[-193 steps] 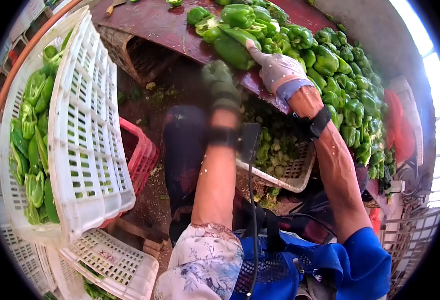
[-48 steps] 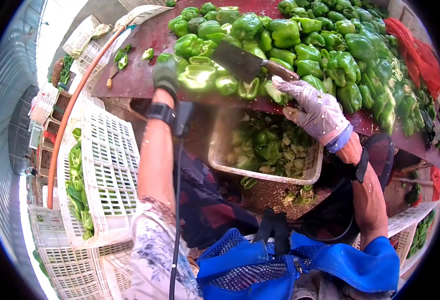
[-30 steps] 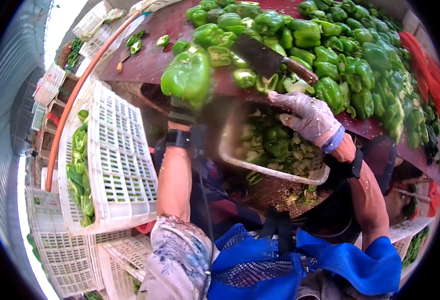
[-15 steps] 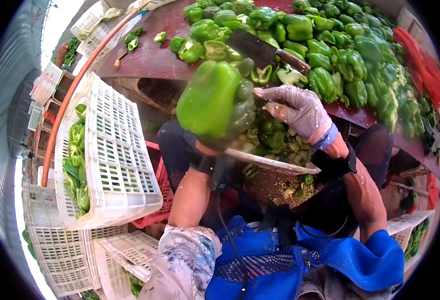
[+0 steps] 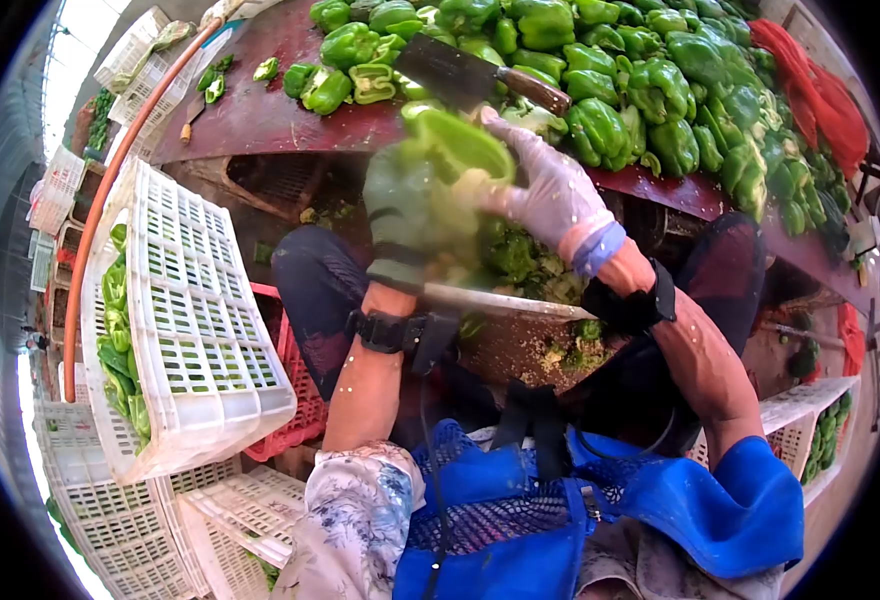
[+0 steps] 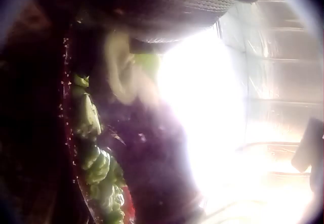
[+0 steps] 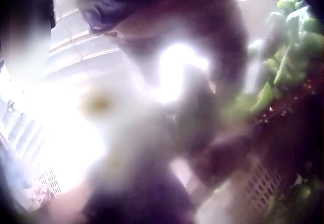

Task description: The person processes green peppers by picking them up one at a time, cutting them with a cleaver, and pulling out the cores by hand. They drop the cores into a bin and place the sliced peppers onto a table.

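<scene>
Above the scrap crate, a green bell pepper (image 5: 465, 145), opened with its hollow side showing, is held between both hands. My left hand (image 5: 397, 200), in a dark green glove, grips it from the left. My right hand (image 5: 550, 185), in a pale thin glove, has its thumb at the opening and its fingers at the rim, pinching the pepper wall; motion blurs this spot. In the left wrist view the dark glove (image 6: 202, 6) crosses the top. Just beyond the hands, a cleaver (image 5: 450, 70) with a wooden handle lies on the peppers.
A heap of green peppers (image 5: 650, 90) covers the red table (image 5: 250, 110). Below stands a crate (image 5: 520, 303) of pepper scraps. At left, a white slotted crate (image 5: 210, 310) of peppers stands by a red crate (image 5: 300, 390). A small knife (image 5: 186, 130) lies at the table's left.
My left hand has come from the table with a bell pepper and brought it to the right hand. The right hand has moved from the table edge onto the pepper. The cleaver stays on the heap.
</scene>
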Demonstrator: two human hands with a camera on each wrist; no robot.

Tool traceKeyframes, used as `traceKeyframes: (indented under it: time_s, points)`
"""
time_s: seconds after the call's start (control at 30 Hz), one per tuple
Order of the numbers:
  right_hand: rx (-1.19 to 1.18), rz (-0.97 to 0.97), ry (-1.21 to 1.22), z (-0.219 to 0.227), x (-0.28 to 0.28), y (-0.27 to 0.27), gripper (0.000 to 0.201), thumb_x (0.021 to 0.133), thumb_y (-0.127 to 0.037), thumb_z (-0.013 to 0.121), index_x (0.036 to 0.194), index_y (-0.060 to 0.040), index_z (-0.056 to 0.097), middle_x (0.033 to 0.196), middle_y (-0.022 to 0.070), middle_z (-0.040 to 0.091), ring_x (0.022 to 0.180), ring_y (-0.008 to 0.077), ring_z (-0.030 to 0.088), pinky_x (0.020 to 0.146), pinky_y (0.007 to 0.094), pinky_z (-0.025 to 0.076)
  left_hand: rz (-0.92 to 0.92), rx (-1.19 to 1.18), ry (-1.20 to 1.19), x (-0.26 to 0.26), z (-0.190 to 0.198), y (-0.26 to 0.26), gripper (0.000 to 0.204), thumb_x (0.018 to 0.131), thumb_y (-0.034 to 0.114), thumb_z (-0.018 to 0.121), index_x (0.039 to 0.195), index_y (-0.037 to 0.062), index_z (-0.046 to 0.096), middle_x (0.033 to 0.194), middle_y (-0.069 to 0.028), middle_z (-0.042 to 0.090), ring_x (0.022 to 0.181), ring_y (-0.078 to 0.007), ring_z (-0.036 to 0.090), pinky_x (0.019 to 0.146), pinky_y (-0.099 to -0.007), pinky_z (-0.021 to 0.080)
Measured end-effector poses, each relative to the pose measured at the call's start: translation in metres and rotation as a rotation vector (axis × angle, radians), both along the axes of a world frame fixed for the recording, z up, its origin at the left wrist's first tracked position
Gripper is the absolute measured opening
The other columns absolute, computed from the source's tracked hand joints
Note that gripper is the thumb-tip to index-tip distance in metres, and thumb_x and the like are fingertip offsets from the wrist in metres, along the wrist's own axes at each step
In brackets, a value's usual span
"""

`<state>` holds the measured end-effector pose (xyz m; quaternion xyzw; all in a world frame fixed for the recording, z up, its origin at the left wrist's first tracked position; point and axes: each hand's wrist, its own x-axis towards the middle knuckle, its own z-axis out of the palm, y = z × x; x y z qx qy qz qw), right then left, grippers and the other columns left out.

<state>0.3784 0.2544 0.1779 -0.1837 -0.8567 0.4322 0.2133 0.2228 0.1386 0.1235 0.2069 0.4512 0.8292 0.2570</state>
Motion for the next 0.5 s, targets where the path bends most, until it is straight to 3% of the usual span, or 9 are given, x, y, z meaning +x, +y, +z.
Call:
traceKeyframes:
  time_s: [0.03,0.07,0.13,0.2,0.3,0.4,0.43,0.5]
  points:
    - [-0.053,0.0,0.0,-0.006,-0.005,0.008,0.068,0.084,-0.014,0.071,0.144,-0.0081,0.041,0.126,0.0108,0.061,0.101,0.0154,0.061,0.09,0.0283,0.05,-0.096,0.086,-0.047,0.008,0.012,-0.004,0.024,0.089,0.009,0.057,0.112,0.0008,0.059,0.099,-0.0092,0.065,0.084,-0.0176,0.064,0.076,-0.0313,0.055]
    - [-0.256,0.03,0.025,0.0,-0.004,0.009,0.065,0.086,-0.012,0.069,0.144,-0.0079,0.041,0.124,0.0098,0.062,0.101,0.0146,0.061,0.089,0.0279,0.051,-0.192,0.163,-0.097,0.016,0.025,-0.009,0.026,0.09,0.013,0.058,0.113,0.0016,0.059,0.101,-0.0092,0.065,0.087,-0.0177,0.064,0.079,-0.032,0.055]
    - [-0.669,0.044,0.086,0.012,-0.001,0.01,0.061,0.089,-0.009,0.066,0.144,-0.0076,0.04,0.122,0.0078,0.063,0.1,0.013,0.061,0.086,0.027,0.052,-0.24,0.192,-0.243,0.022,0.032,-0.003,0.03,0.089,0.018,0.059,0.114,0.0024,0.059,0.103,-0.0096,0.064,0.091,-0.0187,0.063,0.083,-0.0336,0.054]
    - [-0.918,0.171,0.219,0.003,-0.005,0.008,0.06,0.089,-0.013,0.067,0.144,-0.0101,0.042,0.125,0.0094,0.062,0.1,0.0163,0.062,0.085,0.0311,0.053,-0.203,0.141,-0.218,0.025,0.027,-0.002,0.032,0.087,0.019,0.061,0.114,0.002,0.059,0.104,-0.0104,0.064,0.094,-0.0202,0.063,0.085,-0.0343,0.053]
    - [0.127,0.076,0.077,0.004,-0.009,0.001,0.06,0.085,-0.018,0.07,0.141,-0.0128,0.047,0.123,0.0111,0.061,0.1,0.0247,0.062,0.085,0.0369,0.053,-0.121,0.024,-0.1,0.025,0.018,-0.002,0.036,0.084,0.021,0.064,0.114,0.0014,0.059,0.106,-0.0116,0.064,0.097,-0.0224,0.062,0.088,-0.0353,0.052]
    - [0.842,0.14,0.274,0.007,-0.011,0.007,0.054,0.085,-0.019,0.065,0.136,-0.0096,0.05,0.103,0.0131,0.061,0.078,0.0301,0.064,0.068,0.0395,0.054,-0.082,-0.083,0.001,0.023,0.015,-0.003,0.04,0.081,0.023,0.066,0.114,0.0008,0.06,0.108,-0.0127,0.065,0.101,-0.0246,0.061,0.091,-0.0363,0.05]
    - [0.907,0.193,0.254,0.023,-0.008,0.0,0.047,0.08,-0.018,0.067,0.126,-0.0099,0.057,0.091,0.0126,0.062,0.077,0.0305,0.064,0.067,0.0413,0.053,-0.075,-0.128,0.052,0.023,0.015,-0.003,0.042,0.08,0.024,0.067,0.114,0.0006,0.06,0.109,-0.0131,0.065,0.102,-0.0254,0.061,0.092,-0.0366,0.05]
    - [0.738,0.288,0.034,0.02,-0.005,-0.005,0.045,0.079,-0.017,0.067,0.122,-0.0079,0.058,0.09,0.0135,0.063,0.079,0.0308,0.064,0.069,0.0414,0.053,-0.053,-0.223,0.21,0.024,0.014,-0.004,0.044,0.078,0.025,0.069,0.114,0.0003,0.06,0.11,-0.0139,0.065,0.104,-0.0268,0.061,0.094,-0.0373,0.049]
